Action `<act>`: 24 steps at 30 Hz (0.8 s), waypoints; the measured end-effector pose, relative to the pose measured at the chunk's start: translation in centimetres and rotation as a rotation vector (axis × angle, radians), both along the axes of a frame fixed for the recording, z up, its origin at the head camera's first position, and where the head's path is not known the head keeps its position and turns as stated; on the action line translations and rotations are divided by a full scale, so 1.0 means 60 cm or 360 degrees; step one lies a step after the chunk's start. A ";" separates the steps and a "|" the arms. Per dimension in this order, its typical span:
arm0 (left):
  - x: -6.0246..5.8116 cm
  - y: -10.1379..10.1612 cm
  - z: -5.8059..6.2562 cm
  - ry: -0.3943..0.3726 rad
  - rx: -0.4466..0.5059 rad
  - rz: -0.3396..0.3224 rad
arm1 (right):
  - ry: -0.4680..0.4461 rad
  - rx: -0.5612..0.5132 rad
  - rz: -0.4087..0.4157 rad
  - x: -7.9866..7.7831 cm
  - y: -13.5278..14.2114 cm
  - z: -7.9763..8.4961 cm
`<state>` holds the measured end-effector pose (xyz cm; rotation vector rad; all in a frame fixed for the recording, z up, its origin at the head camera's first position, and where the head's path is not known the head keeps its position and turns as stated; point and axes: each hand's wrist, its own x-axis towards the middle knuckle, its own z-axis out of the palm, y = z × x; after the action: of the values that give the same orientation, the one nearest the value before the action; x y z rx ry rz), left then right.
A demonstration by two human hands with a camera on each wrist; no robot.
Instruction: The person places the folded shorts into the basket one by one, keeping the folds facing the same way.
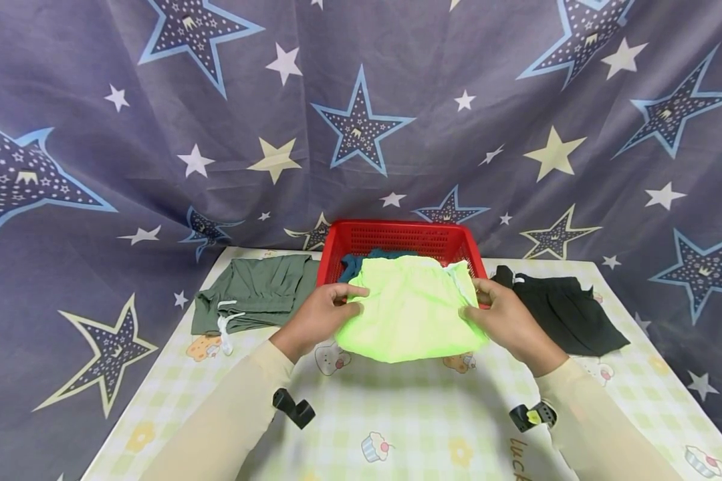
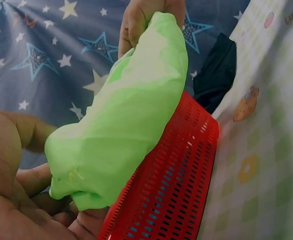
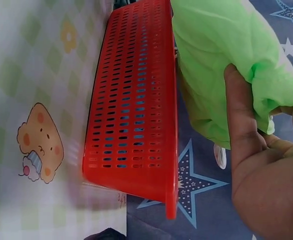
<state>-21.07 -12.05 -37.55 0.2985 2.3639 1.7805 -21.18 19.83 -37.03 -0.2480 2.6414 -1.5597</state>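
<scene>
The table (image 1: 337, 417) carries, at its far edge, a red basket (image 1: 400, 230). A lime garment (image 1: 412, 310) is held above the basket's near rim. Near the far left corner lies a green garment (image 1: 265, 284), near the far right a black garment (image 1: 568, 317). The left hand (image 1: 319, 315) and right hand (image 1: 508, 322) pinch its lime neighbour's sides.

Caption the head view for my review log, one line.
Left hand and right hand grip a neon garment by a red basket set between a green garment and a black garment.
</scene>
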 end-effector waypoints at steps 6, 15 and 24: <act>-0.015 -0.003 -0.005 0.0002 -0.0097 -0.0032 | 0.0023 -0.0004 0.0001 -0.018 -0.004 -0.009; -0.047 -0.002 -0.009 0.0045 -0.0177 -0.0014 | -0.0007 -0.0068 -0.0010 -0.046 -0.012 -0.011; -0.085 -0.003 -0.015 0.0025 -0.0124 0.0060 | -0.0063 -0.0104 -0.0028 -0.079 -0.020 -0.015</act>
<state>-26.16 -12.24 -38.47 0.2597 2.4582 1.7028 -25.93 18.64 -37.95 -0.1962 2.5733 -1.6404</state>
